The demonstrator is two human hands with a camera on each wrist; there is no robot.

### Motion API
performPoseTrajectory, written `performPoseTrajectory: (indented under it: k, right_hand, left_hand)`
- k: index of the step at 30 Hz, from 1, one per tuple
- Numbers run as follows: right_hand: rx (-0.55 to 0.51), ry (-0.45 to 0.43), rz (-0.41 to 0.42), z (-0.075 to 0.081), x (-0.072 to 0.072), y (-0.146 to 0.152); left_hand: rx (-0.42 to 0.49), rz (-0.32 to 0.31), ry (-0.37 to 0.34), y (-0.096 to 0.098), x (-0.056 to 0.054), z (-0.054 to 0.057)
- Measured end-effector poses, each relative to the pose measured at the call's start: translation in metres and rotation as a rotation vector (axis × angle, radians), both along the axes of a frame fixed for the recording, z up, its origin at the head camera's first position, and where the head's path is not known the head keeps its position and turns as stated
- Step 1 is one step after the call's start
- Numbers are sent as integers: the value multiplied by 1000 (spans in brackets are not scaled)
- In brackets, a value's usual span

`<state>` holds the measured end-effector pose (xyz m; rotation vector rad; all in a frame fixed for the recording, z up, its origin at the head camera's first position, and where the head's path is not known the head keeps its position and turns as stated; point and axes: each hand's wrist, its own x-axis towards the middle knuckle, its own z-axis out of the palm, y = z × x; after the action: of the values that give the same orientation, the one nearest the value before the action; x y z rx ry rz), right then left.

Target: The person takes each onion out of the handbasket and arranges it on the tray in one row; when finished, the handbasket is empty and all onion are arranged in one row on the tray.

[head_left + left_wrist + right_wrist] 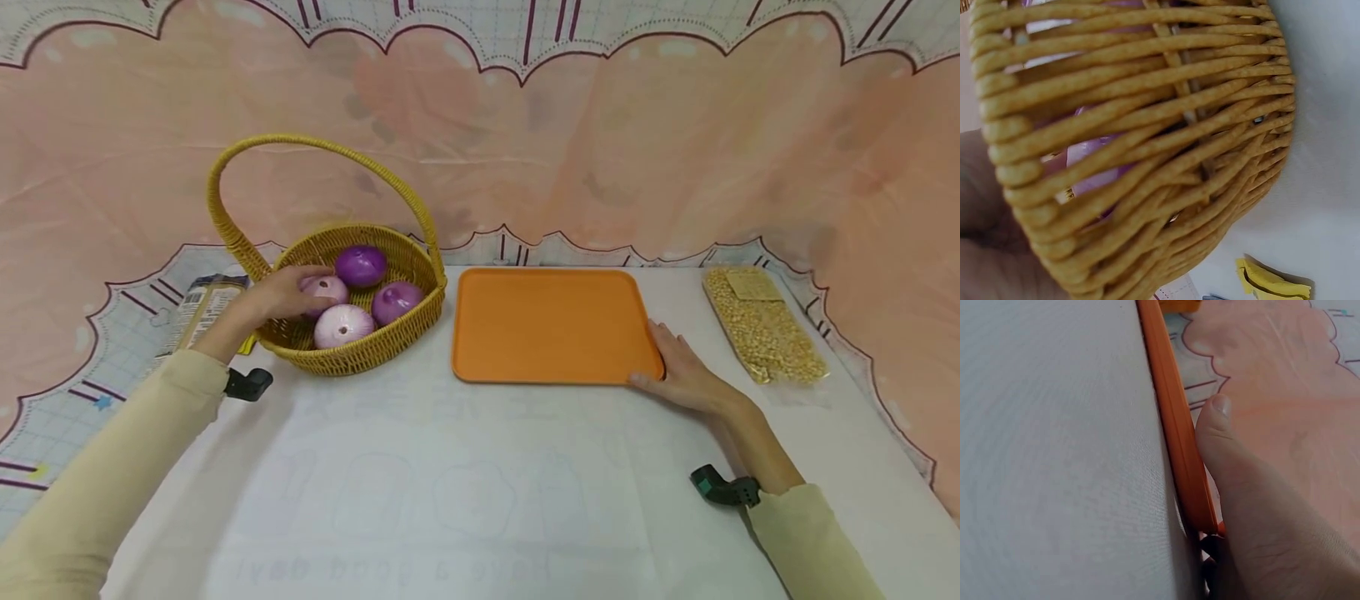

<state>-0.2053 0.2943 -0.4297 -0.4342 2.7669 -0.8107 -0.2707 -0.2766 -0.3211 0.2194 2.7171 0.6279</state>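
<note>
A yellow wicker basket (360, 358) with a tall arched handle holds several purple onions. My left hand (281, 293) reaches over its left rim, fingers and thumb on either side of a pale purple onion (326, 288). Beside that onion lie a dark purple onion (362, 265), a purple onion (397, 302) and a whitish onion (343, 326). In the left wrist view the basket's weave (1147, 137) hides most of the hand. My right hand (686, 371) grips the front right corner of a flat orange tray (551, 325), its thumb over the rim in the right wrist view.
A clear bag of yellow kernels (761, 321) lies right of the tray. Left of the basket, partly behind my left arm, is a printed packet (202, 308) with a yellow end (1269, 281). A patterned cloth backdrop (525, 158) rises behind the white table (420, 492).
</note>
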Motion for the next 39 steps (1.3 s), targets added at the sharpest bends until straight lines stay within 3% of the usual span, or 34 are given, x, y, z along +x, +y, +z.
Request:
performPoseTrajectory:
  k: [8, 19, 27, 33, 39]
  right_hand:
    - [28, -18, -22, 6, 1, 0]
    - [7, -9, -11, 5, 1, -1]
    - [12, -15, -9, 5, 1, 0]
    - [16, -25, -5, 6, 1, 0]
    - [25, -36, 6, 5, 1, -1]
  left_hand:
    - [-38, -33, 8, 1, -10, -6]
    - [37, 71, 8, 1, -9, -10]
    - [87, 114, 52, 1, -4, -7]
    - [210, 186, 146, -1, 3, -7]
    - [424, 338, 209, 2, 20, -2]
